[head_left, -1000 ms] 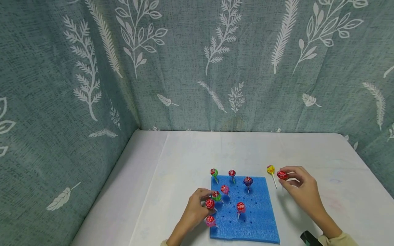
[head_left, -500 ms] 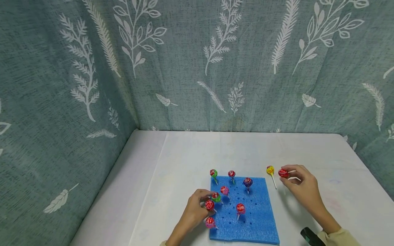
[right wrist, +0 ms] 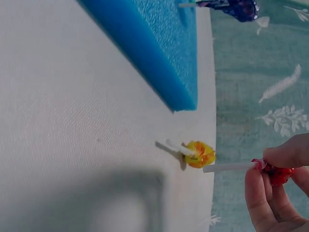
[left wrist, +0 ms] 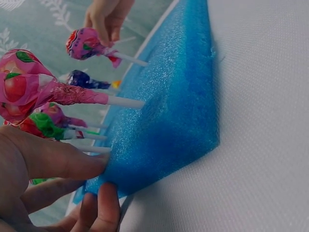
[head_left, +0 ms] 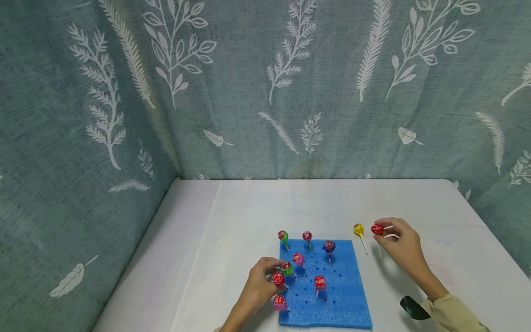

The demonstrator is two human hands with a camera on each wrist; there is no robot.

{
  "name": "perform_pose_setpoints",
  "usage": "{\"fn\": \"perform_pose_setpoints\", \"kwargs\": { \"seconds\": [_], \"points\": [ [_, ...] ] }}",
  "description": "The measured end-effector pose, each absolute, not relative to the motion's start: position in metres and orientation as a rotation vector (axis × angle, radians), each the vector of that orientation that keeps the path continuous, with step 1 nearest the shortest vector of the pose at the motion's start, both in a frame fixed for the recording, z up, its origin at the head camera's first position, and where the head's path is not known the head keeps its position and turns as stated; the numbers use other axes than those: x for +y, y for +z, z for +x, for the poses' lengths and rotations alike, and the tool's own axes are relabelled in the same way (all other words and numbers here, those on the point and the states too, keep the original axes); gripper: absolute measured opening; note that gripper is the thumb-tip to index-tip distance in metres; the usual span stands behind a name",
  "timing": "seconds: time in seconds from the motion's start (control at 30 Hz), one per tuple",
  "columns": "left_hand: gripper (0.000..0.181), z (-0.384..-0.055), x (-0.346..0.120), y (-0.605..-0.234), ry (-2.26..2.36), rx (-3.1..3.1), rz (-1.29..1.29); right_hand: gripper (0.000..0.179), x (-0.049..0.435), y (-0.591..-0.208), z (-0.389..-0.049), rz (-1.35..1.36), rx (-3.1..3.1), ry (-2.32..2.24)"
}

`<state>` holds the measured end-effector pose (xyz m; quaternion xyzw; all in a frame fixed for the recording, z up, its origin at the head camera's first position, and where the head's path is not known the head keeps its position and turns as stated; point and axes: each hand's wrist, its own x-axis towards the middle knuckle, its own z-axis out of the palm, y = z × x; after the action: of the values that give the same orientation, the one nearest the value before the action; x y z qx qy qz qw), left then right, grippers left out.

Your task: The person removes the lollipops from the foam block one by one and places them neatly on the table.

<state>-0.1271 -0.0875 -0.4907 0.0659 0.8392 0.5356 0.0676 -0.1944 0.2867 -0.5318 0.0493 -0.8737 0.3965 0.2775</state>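
Several wrapped lollipops stand by their sticks in a blue foam block (head_left: 344,304). At its left edge my left hand (head_left: 260,283) holds the block, thumb by the upper edge and fingertips against the side in the left wrist view. A red lollipop (head_left: 278,279) and a green-and-red lollipop (head_left: 286,267) stand right beside these fingers; a pink lollipop (left wrist: 36,89) is nearer the corner. My right hand (head_left: 400,246) pinches another red lollipop (head_left: 377,229) by its wrapped head, above the table. In the right wrist view its white stick (right wrist: 227,167) points away from the fingers.
A yellow lollipop (head_left: 358,229) lies on the white table (head_left: 232,216), between the block and my right hand. A purple lollipop (head_left: 329,246) stands near the block's far right corner. Behind the table hangs a green leaf-patterned curtain (head_left: 249,101).
The head view has shifted slightly, so the whole scene sits a little further left. Both hands keep their places: the left at the block, the right with the red lollipop.
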Motion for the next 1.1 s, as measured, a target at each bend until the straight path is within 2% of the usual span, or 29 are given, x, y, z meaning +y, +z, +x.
{"fn": "perform_pose_setpoints", "kwargs": {
  "seconds": [0.47, 0.77, 1.1],
  "points": [
    [0.053, -0.126, -0.088, -0.488, 1.617, 2.538, 0.23, 0.034, 0.288, -0.534, -0.199, 0.011, -2.464, 0.98],
    [0.054, -0.127, -0.088, -0.487, 1.65, 2.513, 0.235, 0.031, 0.264, -0.478, -0.183, -0.053, -2.592, 1.088],
    [0.054, -0.127, -0.088, -0.487, 1.607, 2.498, 0.177, 0.033, 0.269, -0.482, -0.196, -0.088, -2.694, 1.084]
  ]
}}
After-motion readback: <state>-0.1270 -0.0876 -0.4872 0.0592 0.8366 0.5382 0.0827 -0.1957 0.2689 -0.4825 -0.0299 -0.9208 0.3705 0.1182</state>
